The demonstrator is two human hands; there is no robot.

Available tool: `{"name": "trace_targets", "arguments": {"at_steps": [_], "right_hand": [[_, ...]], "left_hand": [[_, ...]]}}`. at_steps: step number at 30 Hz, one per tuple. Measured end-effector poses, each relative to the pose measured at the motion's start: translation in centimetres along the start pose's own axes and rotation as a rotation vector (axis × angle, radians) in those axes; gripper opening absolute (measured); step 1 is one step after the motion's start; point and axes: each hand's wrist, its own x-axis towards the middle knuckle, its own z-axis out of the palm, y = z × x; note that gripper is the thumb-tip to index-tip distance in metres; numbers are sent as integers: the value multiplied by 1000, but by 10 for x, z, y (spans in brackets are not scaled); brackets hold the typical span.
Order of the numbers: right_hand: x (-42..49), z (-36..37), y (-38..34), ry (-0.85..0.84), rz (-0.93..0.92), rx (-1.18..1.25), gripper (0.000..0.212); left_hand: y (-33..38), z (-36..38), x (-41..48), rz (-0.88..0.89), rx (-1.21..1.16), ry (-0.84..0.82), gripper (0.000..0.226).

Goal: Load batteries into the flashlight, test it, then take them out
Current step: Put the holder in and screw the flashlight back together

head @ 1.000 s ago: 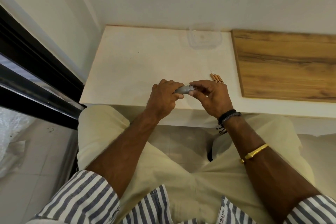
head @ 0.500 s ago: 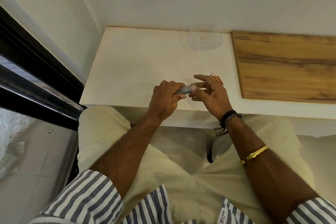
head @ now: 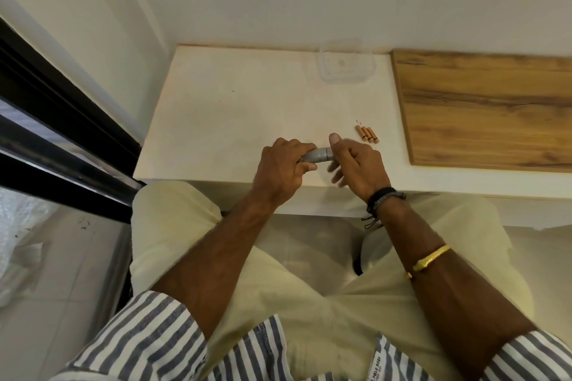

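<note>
A small grey flashlight (head: 318,155) lies level in my left hand (head: 283,164), whose fingers wrap its left part just above the white table's (head: 232,108) front edge. My right hand (head: 359,164) is at the flashlight's right end. Its thumb is raised over that end and its fingers are spread and blurred below it, not closed around it. Three orange batteries (head: 367,135) lie side by side on the table just beyond my right hand.
A clear plastic container (head: 345,66) stands at the table's back against the wall. A wooden board (head: 483,108) covers the surface to the right. A black window frame (head: 62,133) runs along the left. My legs are under the table edge.
A second ago my right hand gripped the flashlight's right end. It then let go with fingers spread, and now its thumb is back over that end. My left hand kept its hold.
</note>
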Motion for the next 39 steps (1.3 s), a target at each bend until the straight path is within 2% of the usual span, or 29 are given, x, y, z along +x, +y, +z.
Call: {"name": "trace_targets", "arguments": {"at_steps": [2, 5, 8, 9, 13, 15, 17, 20, 23, 26, 32, 36, 39], "right_hand": [[2, -4, 2, -96, -71, 143, 30], [5, -7, 7, -109, -185, 81, 28], [2, -6, 6, -69, -140, 62, 21], [1, -6, 5, -60, -114, 41, 25], [-1, -1, 1, 15, -17, -187, 60], [-1, 0, 2, 3, 32, -178, 69], [-1, 0, 2, -34, 46, -47, 61], [2, -5, 4, -130, -13, 175, 31], [4, -6, 7, -151, -107, 137, 28], [3, -5, 8, -115, -76, 104, 20], [0, -3, 6, -83, -17, -56, 54], [3, -4, 7, -105, -48, 110, 32], [6, -7, 9, -132, -176, 145, 31]], "left_hand": [[-2, -1, 1, -38, 1, 10, 28], [-4, 0, 1, -57, 8, 7, 29], [-3, 0, 1, -49, 16, -1, 26], [-3, 0, 1, -43, 19, -10, 25], [0, 0, 0, 8, 39, -44, 22], [0, 1, -1, 3, 34, -40, 23], [0, 2, -1, -26, 19, -19, 26], [-1, 1, 1, -76, 6, -16, 26], [-2, -1, 1, -91, 18, -31, 28], [-2, -2, 0, -67, 24, -28, 23], [0, -4, 1, -2, 6, -29, 17], [0, -3, 1, -14, -38, -20, 24], [2, -2, 0, -25, -59, -16, 32]]}}
